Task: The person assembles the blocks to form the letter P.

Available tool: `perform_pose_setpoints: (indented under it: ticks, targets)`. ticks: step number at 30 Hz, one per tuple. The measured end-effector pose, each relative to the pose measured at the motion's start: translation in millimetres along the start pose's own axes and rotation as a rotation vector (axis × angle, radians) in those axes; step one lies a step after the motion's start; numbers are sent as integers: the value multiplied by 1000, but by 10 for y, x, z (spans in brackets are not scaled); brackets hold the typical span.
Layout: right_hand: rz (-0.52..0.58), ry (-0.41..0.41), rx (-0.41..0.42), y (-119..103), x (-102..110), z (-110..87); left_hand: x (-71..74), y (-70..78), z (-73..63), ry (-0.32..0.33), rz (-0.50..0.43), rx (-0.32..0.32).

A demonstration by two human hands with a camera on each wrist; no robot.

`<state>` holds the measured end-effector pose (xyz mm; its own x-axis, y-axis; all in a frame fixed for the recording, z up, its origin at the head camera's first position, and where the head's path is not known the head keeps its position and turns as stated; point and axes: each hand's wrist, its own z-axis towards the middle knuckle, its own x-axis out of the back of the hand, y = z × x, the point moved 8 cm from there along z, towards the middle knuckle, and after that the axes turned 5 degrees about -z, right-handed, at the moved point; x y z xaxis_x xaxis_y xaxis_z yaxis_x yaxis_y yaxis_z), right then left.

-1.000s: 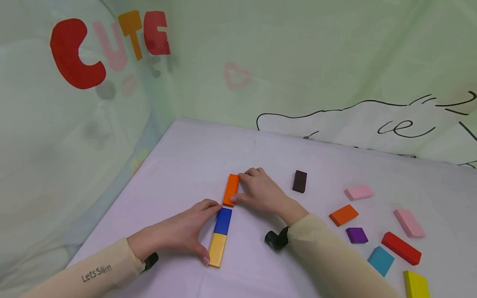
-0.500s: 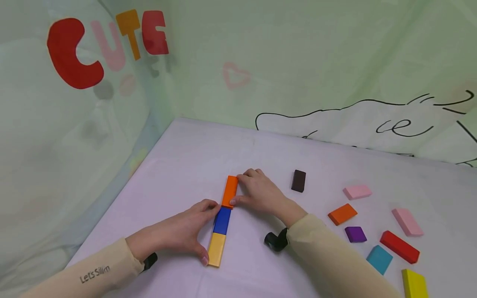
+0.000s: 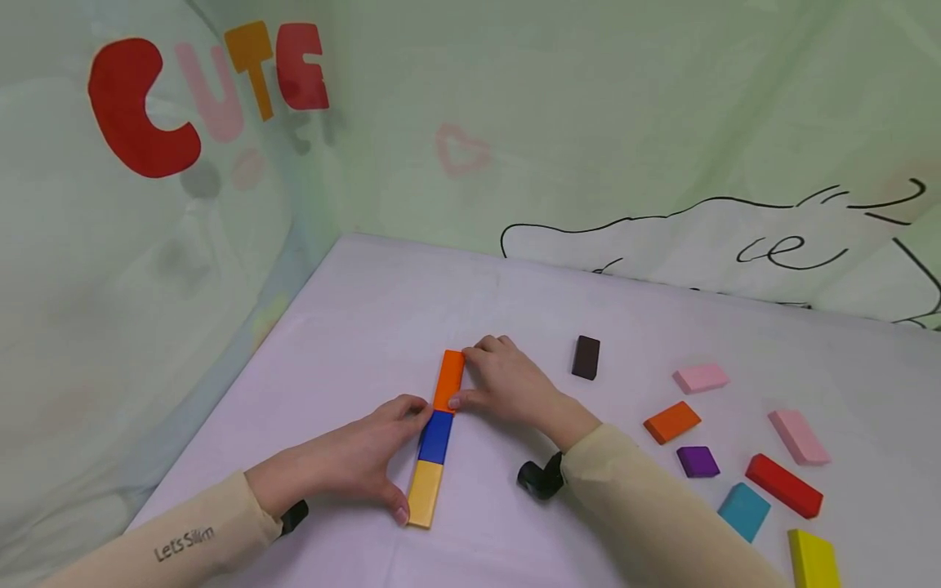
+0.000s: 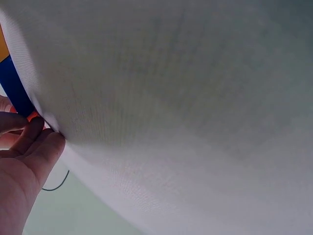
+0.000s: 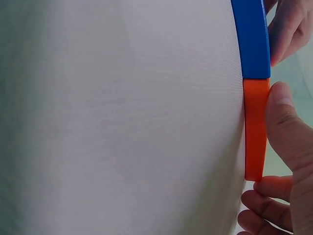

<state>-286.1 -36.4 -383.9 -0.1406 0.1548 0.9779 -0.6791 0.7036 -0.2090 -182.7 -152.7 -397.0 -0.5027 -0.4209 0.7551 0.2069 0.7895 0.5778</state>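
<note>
Presently, three smooth, flat-faced blocks lie end to end on the pale tablecloth (image 3: 353,327): an orange block (image 3: 450,377) farthest, a blue block (image 3: 436,437) in the middle and a light yellow block (image 3: 425,494) nearest. They are long rectangles with straight edges, and the orange one touches the blue one. The right hand (image 3: 510,384) pinches the orange block along its length, thumb on its side near the blue block and a finger at its far end. The left hand (image 3: 367,449) keeps thumb and fingers wide apart, the thumb touching the light yellow block, the fingertips at the blue one; whether they clamp the pair, one cannot tell. In the left wrist view, the cloth shows a fine weave, and the fingers partly hide the joint. To the right of the row lie a dark brown block (image 3: 586,358), two pink blocks (image 3: 701,378), a second orange block (image 3: 672,422), and purple (image 3: 698,462), red (image 3: 784,486), teal (image 3: 745,512) and bright yellow (image 3: 813,559) ones. Behind, a thin, creased greenish sheet (image 3: 397,90) hangs; the right sleeve (image 3: 654,506) reaches between row and scattered blocks.
</note>
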Motion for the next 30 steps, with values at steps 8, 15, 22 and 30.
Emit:
perform_pose_setpoints:
  ticks: [8, 15, 22, 30]
  targets:
    - [0, -12, -8, -3, -2, -14, 4, 9, -10, 5, -5, -8]
    - [17, -25, -10, 3, -11, -17, 12, 17, -13, 6, 11, -25]
    - [18, -27, -10, 7, -13, -25, 13, 16, -19, 2, -1, -17]
    - [2, -20, -5, -5, -7, -24, 22, 1, -19, 3, -28, -7]
